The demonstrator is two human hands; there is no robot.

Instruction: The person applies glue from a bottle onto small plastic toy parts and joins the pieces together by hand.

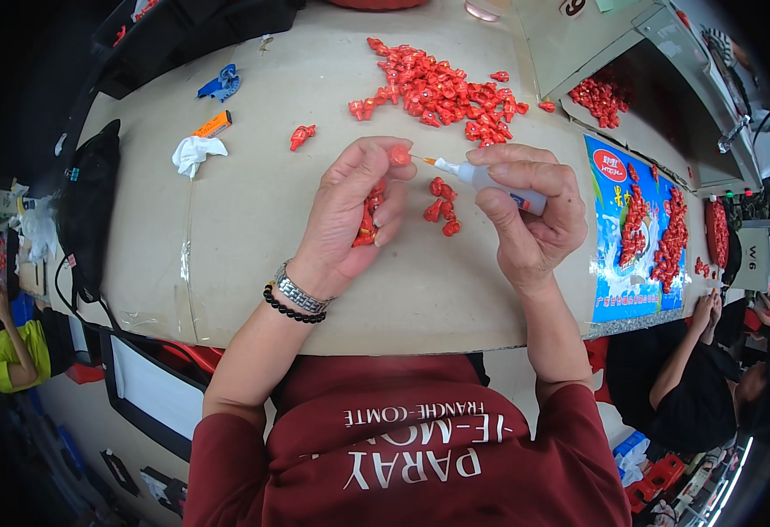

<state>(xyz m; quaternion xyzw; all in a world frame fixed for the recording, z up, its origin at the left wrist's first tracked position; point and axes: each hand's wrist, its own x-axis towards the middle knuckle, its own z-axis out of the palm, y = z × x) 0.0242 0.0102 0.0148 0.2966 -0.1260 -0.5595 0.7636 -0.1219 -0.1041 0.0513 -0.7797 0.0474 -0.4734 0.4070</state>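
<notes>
My left hand (350, 206) is closed around several small red figurines (369, 215) in its palm. Between its thumb and forefinger it pinches one more red piece (399, 156). My right hand (534, 211) grips a small translucent glue bottle (508, 189) with a white cap, tilted toward the left. The bottle's thin orange-tinted nozzle tip (422, 159) reaches the pinched piece or ends very close to it. A few loose red figurines (442, 209) lie on the table between my hands. Fine details of the pieces are too small to make out.
A large heap of red figurines (446, 88) covers the table's far middle. One lone figurine (302, 136), a white tissue (198, 155), an orange box (213, 124) and a blue scrap (220, 83) lie leftward. A blue printed sheet (613, 220) with more figurines is at right. Co-workers sit at both sides.
</notes>
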